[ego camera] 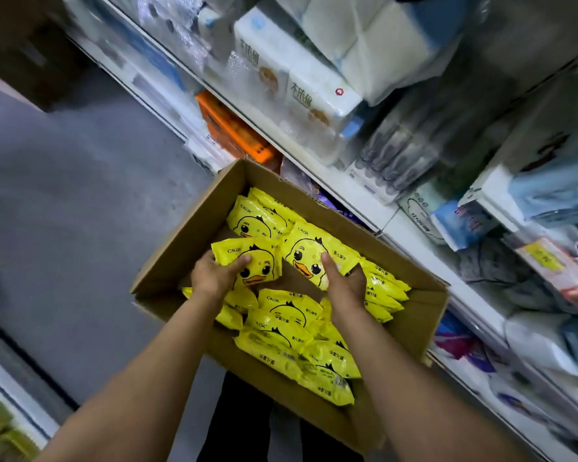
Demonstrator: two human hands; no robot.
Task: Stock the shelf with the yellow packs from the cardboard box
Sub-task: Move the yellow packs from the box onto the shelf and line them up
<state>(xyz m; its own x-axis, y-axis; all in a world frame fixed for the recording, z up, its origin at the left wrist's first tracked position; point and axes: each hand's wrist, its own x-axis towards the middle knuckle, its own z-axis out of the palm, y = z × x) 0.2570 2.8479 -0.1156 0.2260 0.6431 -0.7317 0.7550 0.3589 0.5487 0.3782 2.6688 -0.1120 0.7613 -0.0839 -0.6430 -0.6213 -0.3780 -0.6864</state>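
Observation:
An open cardboard box (181, 248) sits on the floor in front of the shelf (354, 198), filled with several yellow packs printed with a duck face. My left hand (214, 275) grips one yellow pack (261, 261) from its left side, thumb on top. My right hand (344, 285) grips another yellow pack (309, 251) at its lower right edge, thumb lying across the front. More yellow packs (297, 348) lie loose in the near half of the box, and a row stands on edge at the right wall.
White shelves run diagonally on the right, stocked with tissue packs (297, 78), an orange box (234, 131) and blue and purple packages (461, 225). Grey floor (64, 195) lies to the left. Dark trousers (241, 415) show below the box.

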